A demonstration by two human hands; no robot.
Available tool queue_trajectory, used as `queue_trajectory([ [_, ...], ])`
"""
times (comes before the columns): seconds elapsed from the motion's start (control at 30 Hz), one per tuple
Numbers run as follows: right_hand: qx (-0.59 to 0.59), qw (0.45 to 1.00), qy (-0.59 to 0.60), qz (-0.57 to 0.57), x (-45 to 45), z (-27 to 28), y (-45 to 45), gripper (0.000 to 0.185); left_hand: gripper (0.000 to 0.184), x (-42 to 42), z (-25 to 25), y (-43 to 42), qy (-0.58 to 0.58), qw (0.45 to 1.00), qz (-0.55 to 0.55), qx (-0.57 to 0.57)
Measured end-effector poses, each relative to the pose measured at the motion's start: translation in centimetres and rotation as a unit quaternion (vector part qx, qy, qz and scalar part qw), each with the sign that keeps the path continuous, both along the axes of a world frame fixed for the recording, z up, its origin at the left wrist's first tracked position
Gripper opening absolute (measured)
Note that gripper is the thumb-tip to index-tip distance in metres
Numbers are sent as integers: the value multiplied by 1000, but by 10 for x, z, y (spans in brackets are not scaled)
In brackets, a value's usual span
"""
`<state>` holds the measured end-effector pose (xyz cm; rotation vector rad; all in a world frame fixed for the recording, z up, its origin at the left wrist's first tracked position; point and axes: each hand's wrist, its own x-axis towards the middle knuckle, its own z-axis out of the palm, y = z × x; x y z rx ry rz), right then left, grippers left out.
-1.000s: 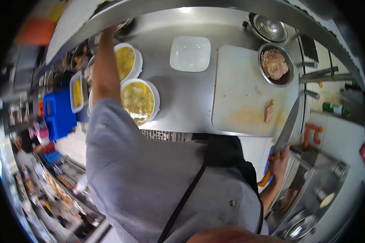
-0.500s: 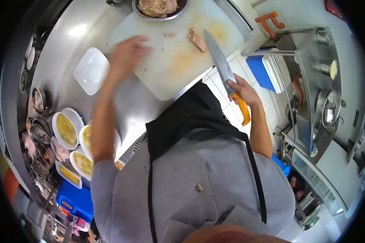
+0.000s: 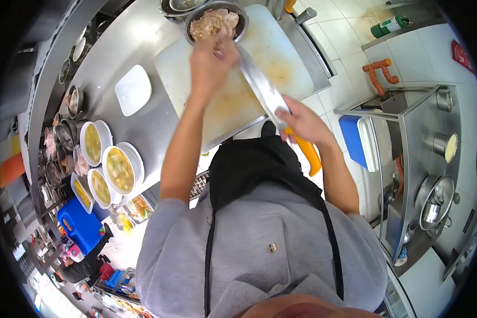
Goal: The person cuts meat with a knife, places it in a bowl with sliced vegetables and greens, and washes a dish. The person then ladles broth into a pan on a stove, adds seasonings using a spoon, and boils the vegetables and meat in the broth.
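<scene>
My right hand [image 3: 306,123] is closed around the large kitchen knife [image 3: 262,87], near where its blade meets the yellow-orange handle. The blade slants up and left over the white cutting board [image 3: 230,114]. My left hand [image 3: 211,66] is at the knife's tip, beside the near rim of a metal bowl [image 3: 242,26]. Its fingers are curled together, slightly blurred, and hide whatever is between them. Cooked, shredded-looking meat [image 3: 214,22] fills the bowl at the board's far edge. Brownish stains mark the board.
A white square dish [image 3: 133,90] sits left of the board on the steel counter [image 3: 167,124]. Nearer left are white bowls of yellowish soup [image 3: 120,168] and several metal bowls of ingredients [image 3: 73,100]. At right stands a steel shelf [image 3: 403,114] with pots.
My left hand has moved from above the board's left side to the bowl. The knife now reaches toward it. The small meat piece no longer shows on the board. The camera view has shifted.
</scene>
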<state>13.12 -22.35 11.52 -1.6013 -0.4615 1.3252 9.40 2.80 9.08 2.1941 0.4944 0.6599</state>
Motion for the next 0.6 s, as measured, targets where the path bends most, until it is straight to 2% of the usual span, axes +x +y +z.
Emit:
queue_trajectory([
  [0.1, -39, 997, -67, -24, 28, 7, 8, 25, 45, 32, -4, 63, 64, 991, 65, 95],
  [0.17, -22, 995, -91, -26, 33, 10, -6, 20, 45, 40, -20, 104, 105, 980, 103, 134],
  [0.23, -66, 992, -91, -55, 34, 1, -23, 27, 30, 46, -49, 138, 178, 960, 171, -129],
  [0.27, -86, 990, -87, -67, 30, -4, -30, 26, 30, 47, -49, 142, 177, 960, 172, -129],
  [0.33, -79, 991, -72, -80, 22, -8, -43, 25, 23, 44, -47, 147, 177, 915, 76, -354],
  [0.37, -69, 992, -59, -92, 19, -10, -45, 23, 23, 42, -46, 146, 173, 916, 81, -352],
  [0.43, -52, 991, -71, -104, 9, -18, -49, 21, 11, 30, -38, 136, 172, 905, 56, -385],
  [0.57, -99, 984, -91, -121, -4, -26, -54, 19, 13, -34, -20, 162, 112, 884, 115, -440],
  [0.6, -107, 980, -110, -123, -8, -29, -53, 18, 15, -50, -33, 194, 98, 874, 99, -466],
])
